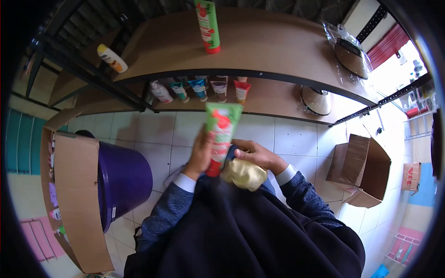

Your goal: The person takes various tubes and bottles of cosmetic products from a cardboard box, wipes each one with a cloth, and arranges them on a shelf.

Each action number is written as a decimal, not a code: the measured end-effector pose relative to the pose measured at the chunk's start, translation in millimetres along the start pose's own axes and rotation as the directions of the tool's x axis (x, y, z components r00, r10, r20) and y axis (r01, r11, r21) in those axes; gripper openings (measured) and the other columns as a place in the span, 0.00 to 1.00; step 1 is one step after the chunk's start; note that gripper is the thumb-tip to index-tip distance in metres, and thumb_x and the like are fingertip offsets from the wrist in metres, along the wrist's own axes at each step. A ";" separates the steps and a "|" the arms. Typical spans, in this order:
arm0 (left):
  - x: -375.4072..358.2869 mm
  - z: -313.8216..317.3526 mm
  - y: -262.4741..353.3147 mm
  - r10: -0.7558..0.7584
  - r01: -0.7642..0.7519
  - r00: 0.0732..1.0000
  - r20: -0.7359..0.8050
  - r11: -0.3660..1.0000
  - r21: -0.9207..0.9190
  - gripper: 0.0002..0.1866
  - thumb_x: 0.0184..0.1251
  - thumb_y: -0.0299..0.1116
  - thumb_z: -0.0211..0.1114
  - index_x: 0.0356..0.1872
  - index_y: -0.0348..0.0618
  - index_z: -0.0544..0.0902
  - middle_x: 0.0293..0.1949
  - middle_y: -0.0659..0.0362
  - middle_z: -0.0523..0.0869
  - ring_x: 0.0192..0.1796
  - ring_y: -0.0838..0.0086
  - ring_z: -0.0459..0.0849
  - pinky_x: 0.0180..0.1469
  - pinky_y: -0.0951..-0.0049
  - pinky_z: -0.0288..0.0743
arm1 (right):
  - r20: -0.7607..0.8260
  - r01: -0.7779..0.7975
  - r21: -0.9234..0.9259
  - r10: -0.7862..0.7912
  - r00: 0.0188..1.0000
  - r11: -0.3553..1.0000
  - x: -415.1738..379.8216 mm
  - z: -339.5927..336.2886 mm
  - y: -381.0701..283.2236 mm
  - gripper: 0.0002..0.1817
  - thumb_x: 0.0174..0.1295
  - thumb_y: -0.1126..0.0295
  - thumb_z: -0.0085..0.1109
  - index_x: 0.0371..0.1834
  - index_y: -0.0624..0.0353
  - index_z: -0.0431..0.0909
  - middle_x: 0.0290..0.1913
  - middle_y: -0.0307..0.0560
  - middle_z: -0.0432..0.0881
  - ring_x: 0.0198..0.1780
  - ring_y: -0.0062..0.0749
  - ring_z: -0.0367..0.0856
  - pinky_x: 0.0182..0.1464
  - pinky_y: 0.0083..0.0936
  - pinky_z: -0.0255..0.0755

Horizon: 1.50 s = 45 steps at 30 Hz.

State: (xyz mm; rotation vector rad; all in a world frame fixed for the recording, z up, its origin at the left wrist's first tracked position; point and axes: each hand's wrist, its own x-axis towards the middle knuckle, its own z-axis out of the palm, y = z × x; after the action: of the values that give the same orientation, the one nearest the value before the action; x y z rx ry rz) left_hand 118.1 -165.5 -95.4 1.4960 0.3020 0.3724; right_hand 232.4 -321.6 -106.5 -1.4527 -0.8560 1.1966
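A: What has the person got there, from where you stand?

B: A green tube (pixel 224 124), its red cap (pixel 213 168) pointing down, leaning a little and slightly blurred. It's up in front of the body, above the tiled floor (pixel 289 129). The left hand (pixel 200 155) has it, fingers pinching its side, some of them hidden behind it

A: And the right hand (pixel 259 156)?

B: Gathering a yellow cloth (pixel 249 176), thumb pressed towards it. The bundle sits just beside the cap, though I can't tell whether they touch. How the covered fingers lie, I can't tell either

A: What would worry you?

B: A slip, I'd say. The tube looks smooth and only one hand carries it, so if the cloth dragged against it under a slack pinch, it could twist free and drop to the tiles

A: And too tight a pinch?

B: That could force the contents towards the cap, and a loose cap would leak. I can't judge its fit from here

A: Anything about the shelving?

B: On the lower shelf (pixel 273 99) there's a row of tubes (pixel 199 88), just beyond the held one; a careless swing could topple them. A second green tube (pixel 208 28) stands on the upper shelf (pixel 269 41), and a hard bump there could tip it
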 end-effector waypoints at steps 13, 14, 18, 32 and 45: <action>-5.5 31.2 -64.9 0.062 -0.143 0.982 0.177 0.855 0.498 0.24 0.59 0.34 0.62 0.57 0.43 0.68 0.61 0.49 0.60 0.45 0.63 0.77 0.51 0.67 0.70 | -0.637 -0.153 -0.210 -0.016 0.771 0.966 17.5 -204.6 156.3 0.10 0.57 0.71 0.58 0.41 0.62 0.77 0.35 0.40 0.81 0.36 0.22 0.77 0.38 0.24 0.74; -9.6 22.4 -68.6 0.015 -0.093 0.988 0.151 0.847 0.524 0.24 0.59 0.33 0.62 0.57 0.43 0.68 0.61 0.50 0.61 0.42 0.66 0.77 0.49 0.69 0.71 | -0.634 -0.148 -0.212 -0.021 0.773 0.966 25.6 -226.3 166.7 0.10 0.57 0.71 0.58 0.41 0.62 0.77 0.35 0.40 0.81 0.36 0.22 0.77 0.38 0.24 0.74; -30.5 -13.4 -72.3 -0.042 0.026 0.999 0.011 0.784 0.620 0.24 0.59 0.31 0.62 0.57 0.43 0.67 0.58 0.53 0.64 0.32 0.75 0.74 0.38 0.76 0.70 | -0.605 -0.231 -0.332 -0.019 0.796 0.915 53.2 -308.9 236.2 0.21 0.52 0.59 0.62 0.46 0.59 0.75 0.39 0.49 0.83 0.40 0.35 0.81 0.43 0.30 0.72; -47.9 -52.3 -72.0 -0.078 0.202 0.971 -0.226 0.776 0.597 0.25 0.63 0.32 0.58 0.61 0.43 0.64 0.48 0.56 0.71 0.27 0.80 0.68 0.30 0.82 0.66 | -0.474 -0.372 -0.385 0.165 0.865 0.845 60.9 -342.9 249.3 0.16 0.56 0.68 0.56 0.48 0.57 0.74 0.44 0.47 0.80 0.45 0.36 0.77 0.53 0.29 0.68; -105.2 -165.1 160.3 0.739 0.242 0.644 -0.197 0.047 0.969 0.14 0.54 0.24 0.62 0.43 0.37 0.74 0.38 0.52 0.79 0.38 0.59 0.76 0.40 0.66 0.69 | -0.253 0.135 0.853 0.173 0.952 0.505 10.2 -149.1 205.7 0.27 0.62 0.51 0.41 0.54 0.61 0.70 0.50 0.51 0.77 0.50 0.44 0.76 0.53 0.40 0.70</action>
State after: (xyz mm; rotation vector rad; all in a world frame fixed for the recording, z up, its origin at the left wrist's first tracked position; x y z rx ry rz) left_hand -54.9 -54.2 51.8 2.8350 1.0774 1.3538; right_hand 362.5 -397.3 -311.4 -0.7365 0.0638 1.1076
